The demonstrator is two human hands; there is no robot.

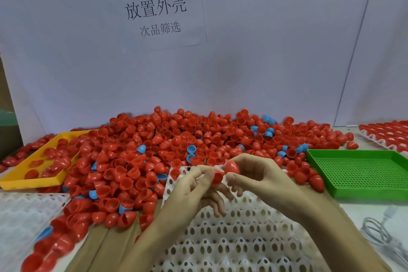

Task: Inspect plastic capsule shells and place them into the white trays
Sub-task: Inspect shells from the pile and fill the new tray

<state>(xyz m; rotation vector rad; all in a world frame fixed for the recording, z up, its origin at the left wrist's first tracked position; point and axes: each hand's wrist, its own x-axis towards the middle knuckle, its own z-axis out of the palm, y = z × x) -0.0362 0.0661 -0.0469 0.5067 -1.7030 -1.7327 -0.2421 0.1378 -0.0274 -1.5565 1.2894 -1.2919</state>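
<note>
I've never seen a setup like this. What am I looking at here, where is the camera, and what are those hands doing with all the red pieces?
There is no machine here: a person works with bare hands, and the single picture comes from a camera worn on their head, looking forward and down.

The left hand and the right hand each pinch a red plastic capsule shell: one at the left fingertips, one at the right.

Below the hands lies a white plastic tray with egg-shaped holes, none visibly filled. Behind it a big heap of red shells with a few blue shells mixed in. A yellow tray on the left holds some red shells; a green perforated tray sits on the right. A paper sign hangs on the back wall.
</note>
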